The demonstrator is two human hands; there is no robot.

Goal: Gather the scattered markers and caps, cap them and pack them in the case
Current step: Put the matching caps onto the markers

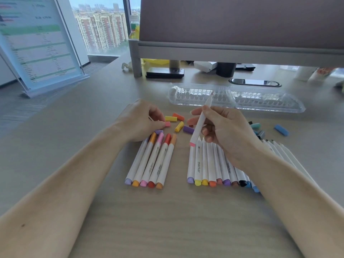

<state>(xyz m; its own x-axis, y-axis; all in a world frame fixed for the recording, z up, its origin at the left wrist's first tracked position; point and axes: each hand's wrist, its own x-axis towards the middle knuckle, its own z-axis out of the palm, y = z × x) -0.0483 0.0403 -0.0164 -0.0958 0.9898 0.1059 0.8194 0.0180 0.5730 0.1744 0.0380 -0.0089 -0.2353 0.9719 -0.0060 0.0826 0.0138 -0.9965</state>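
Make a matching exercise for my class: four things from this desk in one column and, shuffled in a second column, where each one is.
Things
1. pink cap
2. pink marker
3. blue cap
4. case

Places
A. lying open beyond both hands
B. held in the right hand, tip up
C. pinched by the left hand
D. lying apart, far right on the desk

Pairs: 1-C, 2-B, 3-D, 4-A
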